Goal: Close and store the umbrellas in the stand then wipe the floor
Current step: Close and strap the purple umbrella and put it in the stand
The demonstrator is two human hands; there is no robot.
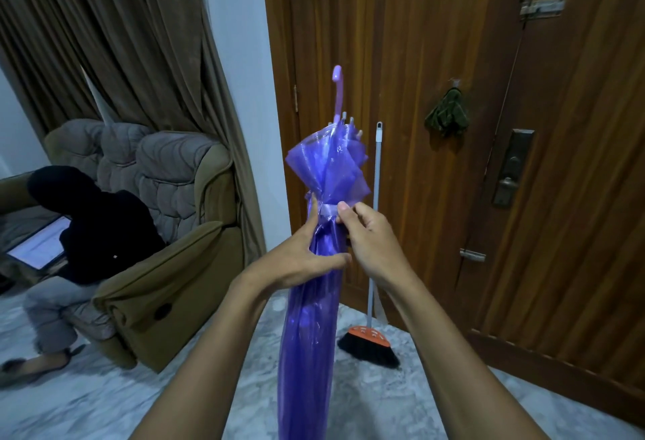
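Cinching step: we have the purple umbrella folded, canopy bunched, tie strap round it just below the flared rib ends; we can't tell if it's fastened.
Left hand: fingers curled round the canopy below the strap, thumb up against the band.
Right hand: fingers pinching the strap's free end on the canopy's right side.
Umbrella position: in the air between both hands, hooked handle pointing up and away toward the door, tip out of frame below.
Doing it well (our call): hold the left grip tight so the pleats don't spring out, pull the strap snug, press its end onto the fastener, and check it holds before letting go.
Stand: not in view; we can't say where it is or what's in it.
Other containers: none visible.
Wiping kit: broom leaning at the door, dark cloth hanging on it; floor wipe not yet begun, we judge.
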